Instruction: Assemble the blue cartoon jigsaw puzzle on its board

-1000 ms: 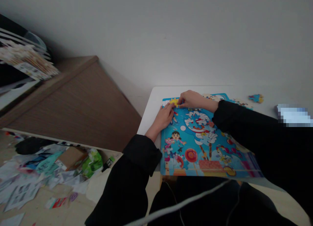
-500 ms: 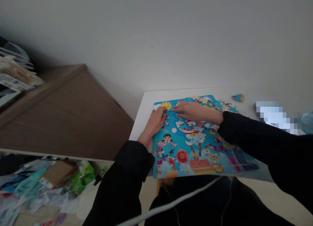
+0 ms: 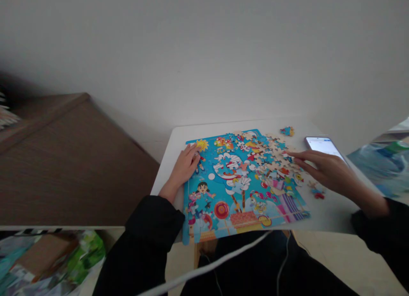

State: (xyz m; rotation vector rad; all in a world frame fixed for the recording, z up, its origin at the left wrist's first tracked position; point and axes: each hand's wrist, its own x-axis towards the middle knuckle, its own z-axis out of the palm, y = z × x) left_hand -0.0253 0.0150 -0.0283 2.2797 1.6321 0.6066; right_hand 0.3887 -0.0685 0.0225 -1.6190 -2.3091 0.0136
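Left hand (image 3: 185, 163) lies flat on the puzzle (image 3: 223, 195); right hand's (image 3: 330, 168) grip I cannot tell.
Dragging it may scatter loose pieces (image 3: 275, 150) under its fingertips.

No lettering can be read; the phone screen (image 3: 323, 145) seems too blurred.

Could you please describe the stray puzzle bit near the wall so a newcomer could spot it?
Find the white table, then its loose pieces. Beyond them, left of the phone, is the stray bit: it lies alone, blue with one yellow end.
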